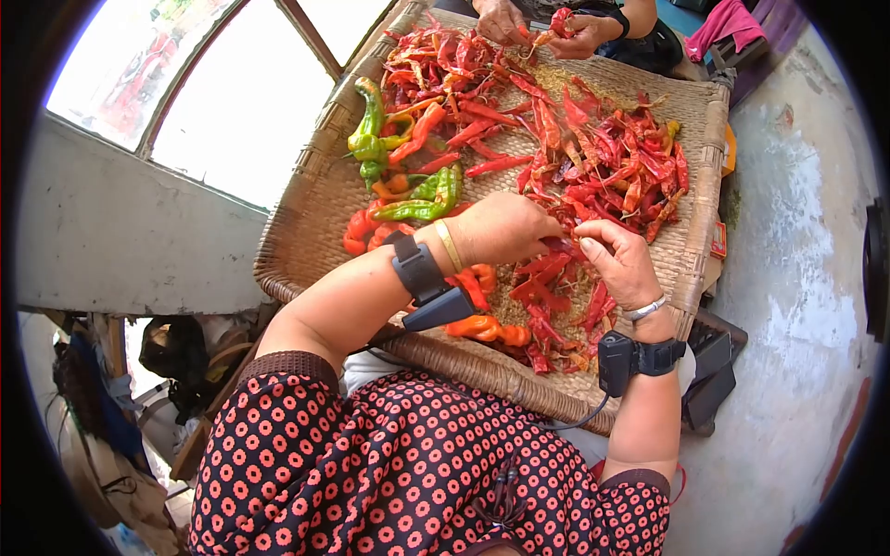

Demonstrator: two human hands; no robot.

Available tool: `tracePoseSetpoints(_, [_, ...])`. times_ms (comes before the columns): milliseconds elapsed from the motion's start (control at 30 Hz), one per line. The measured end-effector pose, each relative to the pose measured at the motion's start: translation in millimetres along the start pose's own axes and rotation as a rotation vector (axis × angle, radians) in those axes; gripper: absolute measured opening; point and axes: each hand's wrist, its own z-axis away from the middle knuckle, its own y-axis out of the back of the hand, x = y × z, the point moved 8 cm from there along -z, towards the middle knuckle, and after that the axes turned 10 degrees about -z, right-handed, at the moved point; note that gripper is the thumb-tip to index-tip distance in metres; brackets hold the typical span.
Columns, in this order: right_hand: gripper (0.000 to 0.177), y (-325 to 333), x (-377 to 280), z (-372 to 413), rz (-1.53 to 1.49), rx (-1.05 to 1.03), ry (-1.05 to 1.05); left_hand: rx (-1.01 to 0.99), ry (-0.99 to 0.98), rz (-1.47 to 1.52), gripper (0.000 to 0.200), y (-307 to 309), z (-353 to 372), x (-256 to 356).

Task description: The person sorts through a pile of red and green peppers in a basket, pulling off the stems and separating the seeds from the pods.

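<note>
Hard daylight floods in through the arched window (185, 83) at the far left, blown out to plain white. The woven tray (306, 232) and the chillies (603, 157) are evenly lit and sharp, their shadows soft. The fisheye lens bends the edges, and the corners go black.

Bare weave open along the woven tray's (301, 232) left side and near rim, red chilies (603, 167) heaped across centre and right, green chilies (422, 199) clustered left of centre, another person's hands (538, 28) occupying the far edge
</note>
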Motion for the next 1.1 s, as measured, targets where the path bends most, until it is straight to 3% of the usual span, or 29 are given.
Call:
tracePoseSetpoints(67, [0.025,4.1,4.8,0.5,0.007,0.058,-0.053,0.04,0.17,-0.046,0.027,18.1,3.9,-31.6])
tracePoseSetpoints(133, [0.024,5.4,-1.2,0.4,0.252,0.071,0.021,0.282,0.39,-0.174,0.028,44.5,16.9,-72.8])
tracePoseSetpoints(200, [0.024,-11.3,-4.0,1.1,0.271,-0.097,0.011,0.44,0.575,-0.276,0.029,65.6,34.8,-90.7])
tracePoseSetpoints(267, [0.024,-36.9,0.5,6.8,0.216,-0.343,-0.135,0.47,0.575,-0.27,0.024,62.3,36.4,-94.6])
tracePoseSetpoints(333, [0.033,-62.3,4.5,14.9,0.255,-0.535,-0.137,0.194,0.333,-0.224,0.021,24.5,18.4,-76.8])
tracePoseSetpoints(400, [0.038,-72.8,10.8,17.9,0.503,-0.56,-0.119,-0.02,0.266,-0.199,0.02,-6.5,10.6,-53.8])
tracePoseSetpoints(500, [0.039,-65.8,28.3,17.4,0.745,-0.529,-0.167,-0.146,0.252,-0.213,0.023,-22.4,8.5,-36.3])
tracePoseSetpoints(667, [0.033,-41.9,30.8,14.1,0.794,-0.485,-0.26,-0.324,0.207,-0.219,0.027,-42.4,11.4,-34.9])
tracePoseSetpoints(800, [0.027,-15.0,30.0,9.6,0.703,-0.35,-0.277,-0.398,0.122,-0.158,0.025,-40.6,14.6,-22.6])
tracePoseSetpoints(867, [0.028,-1.8,13.6,6.0,0.429,-0.191,-0.107,-0.491,0.073,-0.006,0.026,-38.1,17.1,-13.2])
tracePoseSetpoints(900, [0.029,1.7,8.7,5.1,0.377,-0.155,-0.081,-0.488,0.074,-0.007,0.026,-38.3,16.3,-12.0])
tracePoseSetpoints(967, [0.027,2.1,10.3,2.6,0.299,-0.121,-0.066,-0.097,0.144,0.191,0.032,-15.5,6.6,-12.5])
tracePoseSetpoints(1000, [0.025,1.2,7.4,1.2,0.22,-0.087,-0.055,-0.097,0.143,0.189,0.032,-20.7,4.9,-11.4])
tracePoseSetpoints(1033, [0.023,-5.0,9.5,3.2,0.021,-0.078,-0.206,0.009,0.121,0.291,0.033,-18.4,1.6,-9.4])
tracePoseSetpoints(1067, [0.023,-11.2,8.1,2.4,0.021,-0.077,-0.203,0.116,0.096,0.391,0.033,-13.4,-1.0,-8.8])
tracePoseSetpoints(1100, [0.022,-14.4,3.9,0.7,-0.04,-0.046,-0.137,0.053,0.099,0.383,0.029,-17.0,-3.6,-7.1])
